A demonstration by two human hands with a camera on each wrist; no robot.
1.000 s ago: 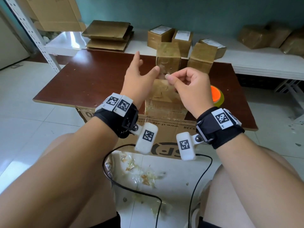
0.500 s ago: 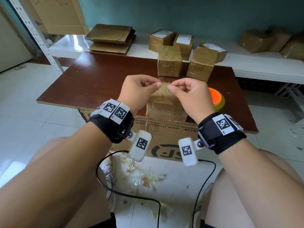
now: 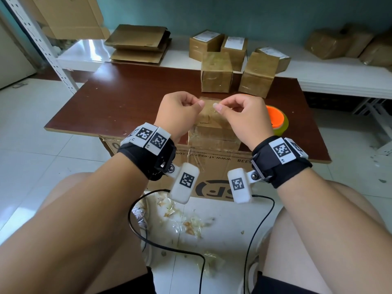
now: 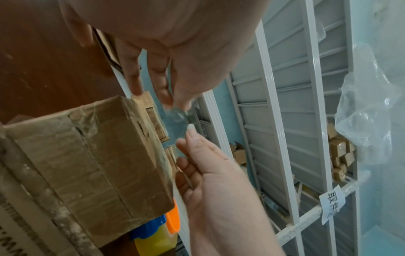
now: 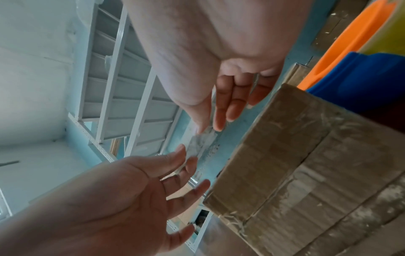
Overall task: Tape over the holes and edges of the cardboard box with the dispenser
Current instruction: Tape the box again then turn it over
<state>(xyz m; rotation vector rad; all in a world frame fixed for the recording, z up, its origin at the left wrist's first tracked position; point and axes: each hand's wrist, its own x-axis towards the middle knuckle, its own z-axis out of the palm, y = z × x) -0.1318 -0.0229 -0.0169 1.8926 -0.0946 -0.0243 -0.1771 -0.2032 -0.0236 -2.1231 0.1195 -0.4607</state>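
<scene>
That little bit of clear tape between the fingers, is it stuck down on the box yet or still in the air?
Still in the air: the tape piece is pinched between left hand and right hand, above the cardboard box.

Taped cardboard box, tape strip, dispenser

The cardboard box [image 3: 213, 132] stands upright at the brown table's near edge, its sides wrapped in cloudy clear tape (seams showing through). A short clear tape strip [image 4: 175, 124] is stretched above it. The orange, blue and yellow dispenser [image 3: 277, 120] sits just right of it.
</scene>
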